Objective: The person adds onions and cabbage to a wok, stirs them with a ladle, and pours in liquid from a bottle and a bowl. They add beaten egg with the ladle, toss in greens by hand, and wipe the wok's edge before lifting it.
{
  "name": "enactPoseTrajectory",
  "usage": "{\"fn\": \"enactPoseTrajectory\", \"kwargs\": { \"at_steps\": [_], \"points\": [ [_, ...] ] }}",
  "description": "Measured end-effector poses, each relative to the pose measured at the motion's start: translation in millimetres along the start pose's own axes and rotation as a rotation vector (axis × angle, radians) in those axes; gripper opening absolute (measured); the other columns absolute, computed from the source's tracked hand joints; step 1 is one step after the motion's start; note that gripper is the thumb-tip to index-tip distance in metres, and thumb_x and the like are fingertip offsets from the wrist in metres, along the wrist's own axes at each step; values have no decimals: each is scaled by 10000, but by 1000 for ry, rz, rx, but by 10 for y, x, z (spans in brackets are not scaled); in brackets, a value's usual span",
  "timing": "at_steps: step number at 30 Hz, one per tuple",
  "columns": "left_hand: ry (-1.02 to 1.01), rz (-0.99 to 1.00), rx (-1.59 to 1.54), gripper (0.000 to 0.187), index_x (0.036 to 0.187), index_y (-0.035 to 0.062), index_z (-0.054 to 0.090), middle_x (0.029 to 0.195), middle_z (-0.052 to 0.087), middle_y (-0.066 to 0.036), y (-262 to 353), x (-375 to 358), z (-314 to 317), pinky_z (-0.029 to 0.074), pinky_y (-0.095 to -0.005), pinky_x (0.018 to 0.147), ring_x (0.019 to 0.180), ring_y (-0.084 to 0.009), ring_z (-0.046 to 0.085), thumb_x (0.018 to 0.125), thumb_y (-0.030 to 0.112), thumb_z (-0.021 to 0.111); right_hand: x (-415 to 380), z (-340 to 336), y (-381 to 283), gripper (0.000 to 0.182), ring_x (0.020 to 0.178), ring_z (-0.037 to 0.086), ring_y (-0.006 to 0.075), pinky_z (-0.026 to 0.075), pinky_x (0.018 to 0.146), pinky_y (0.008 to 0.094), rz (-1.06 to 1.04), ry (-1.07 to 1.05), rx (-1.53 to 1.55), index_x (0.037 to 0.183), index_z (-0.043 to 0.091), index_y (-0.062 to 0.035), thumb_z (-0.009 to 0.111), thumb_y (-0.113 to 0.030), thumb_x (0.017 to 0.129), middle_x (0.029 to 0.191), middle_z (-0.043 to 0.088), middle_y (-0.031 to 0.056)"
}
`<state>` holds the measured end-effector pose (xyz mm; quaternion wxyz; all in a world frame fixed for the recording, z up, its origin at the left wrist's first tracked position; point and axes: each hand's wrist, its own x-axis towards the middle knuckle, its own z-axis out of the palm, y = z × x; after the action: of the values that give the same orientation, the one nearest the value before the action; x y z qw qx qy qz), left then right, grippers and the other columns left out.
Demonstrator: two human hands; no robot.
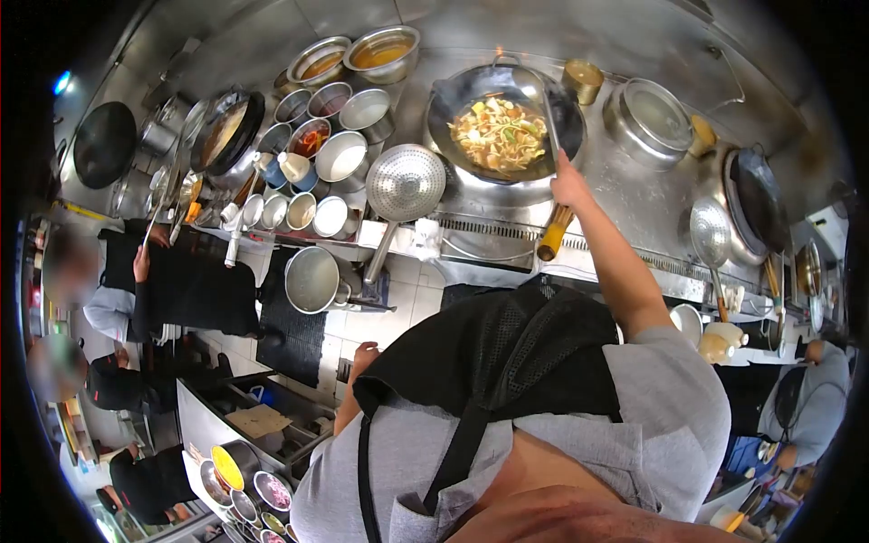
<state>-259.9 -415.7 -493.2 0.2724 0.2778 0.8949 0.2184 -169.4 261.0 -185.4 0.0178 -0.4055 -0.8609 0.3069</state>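
Observation:
My right hand (568, 185) is closed around the long handle of a metal ladle (549, 118), at the right side of a dark wok (439, 118). The ladle's bowl lies inside the wok near the far rim. Sliced, mixed food (498, 134) fills the middle of the wok. Just below my right hand, a thick wooden handle (555, 233) with a yellowish end points toward me; what it belongs to is unclear. My left hand (364, 355) hangs low beside my body, away from the stove, fingers loosely apart, with nothing visible in it.
Left of the wok are a perforated strainer (405, 183), seasoning containers (342, 157) and bowls of liquid (382, 56). A lidded pot (650, 122) stands to the right. An empty pot (312, 280) juts out near my left side. Several co-workers stand at left; another person is at right.

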Motion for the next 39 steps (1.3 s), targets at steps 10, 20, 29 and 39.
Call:
{"fn": "enactPoseTrajectory", "kwargs": {
  "at_steps": [10,20,29,39],
  "points": [
    [14,354,308,99,789,25,662,723,671,-86,-105,74,-22,519,-316,724,763,-186,660,797,119,633,-561,35,-79,771,1013,599,392,471,836,472,-137,-246,-324,1491,173,-208,456,-49,791,1097,612,249],
    [40,617,290,124,909,36,634,754,669,-80,175,140,-267,513,-307,689,787,-176,656,813,112,615,-1080,-612,1155,759,852,604,382,478,778,461,-267,-87,-485,1444,308,-343,445,4,783,963,594,204],
    [-148,99,-474,345,1186,131,504,920,655,-92,325,625,-434,473,-317,494,668,-191,642,852,47,510,-2162,-1361,506,751,1000,591,374,473,859,439,-220,-111,-282,1411,387,-267,528,4,724,1209,584,162],
    [-184,-105,-527,366,1214,85,479,918,662,-160,853,703,-825,493,-298,532,743,-232,677,852,43,440,-1348,-71,847,801,1116,540,393,427,949,439,-141,18,66,1463,264,-220,493,22,735,1293,511,223]
  ]
}}
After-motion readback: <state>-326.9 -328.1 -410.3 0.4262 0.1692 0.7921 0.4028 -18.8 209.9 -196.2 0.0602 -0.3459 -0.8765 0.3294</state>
